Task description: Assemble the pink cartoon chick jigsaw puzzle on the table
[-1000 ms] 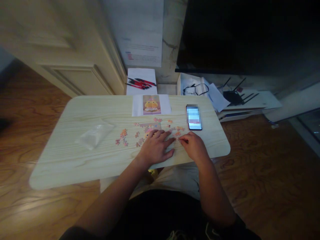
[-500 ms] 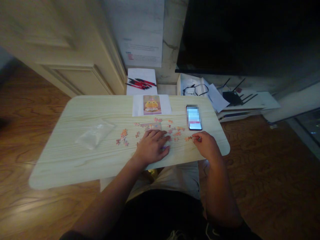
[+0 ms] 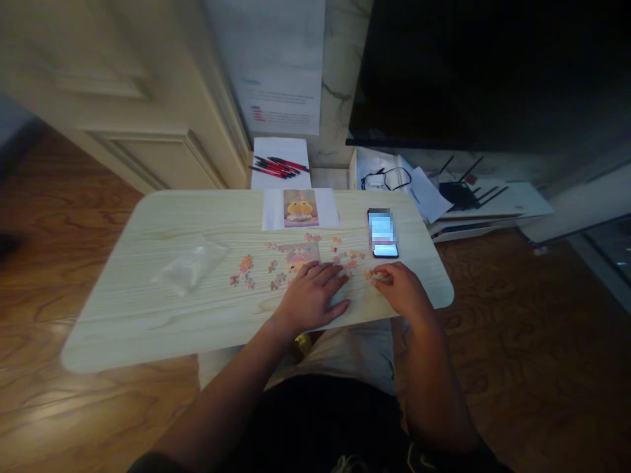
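1. The table is filling the middle of the view, pale wood with rounded corners. Its near edge is running right under both wrists, and its left half is lying wide open for moving.
2. A dark television is looming at far right beyond the table, and a low shelf under it is carrying a router.
3. A clear plastic bag is lying on the left part of the table, well apart from both hands. I cannot tell what is inside it.
4. A reference picture is sitting at the far edge, dead centre, with pens resting just beyond it off the table.
5. A phone with a lit screen is lying just far of the right hand, hemming in that corner.
6. The left hand is lying flat, fingers spread wide, fingertips touching the near edge of the partly built puzzle.
7. The right hand is working close to the table's right edge, its fingers drawn narrow, thumb and forefinger pinching a puzzle piece. That piece is sitting low at the tabletop between the two hands, near of the phone.
8. Loose pieces are scattering left of the built part, and more are crowding the strip between it and the phone.
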The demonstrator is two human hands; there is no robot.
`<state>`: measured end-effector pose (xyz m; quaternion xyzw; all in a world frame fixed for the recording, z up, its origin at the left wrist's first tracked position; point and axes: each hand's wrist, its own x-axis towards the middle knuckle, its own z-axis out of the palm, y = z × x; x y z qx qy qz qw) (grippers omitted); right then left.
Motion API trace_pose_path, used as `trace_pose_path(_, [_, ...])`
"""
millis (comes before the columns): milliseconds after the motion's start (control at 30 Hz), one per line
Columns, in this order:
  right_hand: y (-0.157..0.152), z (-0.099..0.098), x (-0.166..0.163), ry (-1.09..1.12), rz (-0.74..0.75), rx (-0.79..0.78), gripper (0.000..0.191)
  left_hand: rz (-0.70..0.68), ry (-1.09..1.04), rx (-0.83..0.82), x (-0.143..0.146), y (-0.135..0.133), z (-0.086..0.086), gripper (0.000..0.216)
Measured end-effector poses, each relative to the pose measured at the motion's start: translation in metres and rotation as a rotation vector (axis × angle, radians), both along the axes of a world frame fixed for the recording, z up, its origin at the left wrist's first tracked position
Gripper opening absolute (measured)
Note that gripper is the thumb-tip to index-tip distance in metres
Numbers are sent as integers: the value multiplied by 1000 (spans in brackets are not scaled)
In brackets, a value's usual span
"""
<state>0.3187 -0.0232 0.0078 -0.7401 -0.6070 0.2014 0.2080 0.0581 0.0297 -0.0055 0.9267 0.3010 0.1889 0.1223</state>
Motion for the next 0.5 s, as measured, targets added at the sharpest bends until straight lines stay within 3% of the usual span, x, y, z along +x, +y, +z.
trace_pose_path(200, [1,-2,-10,22,56,14,7,2,-22,-2,-11,-1,0,43])
trace_pose_path(367, [4,-3,-10,33,68,33,25,42,-63,18,-27,5,0,37])
trace_pose_path(500, [4,0,-13,34,145,26,27,67,-108,72,-44,11,-3,26])
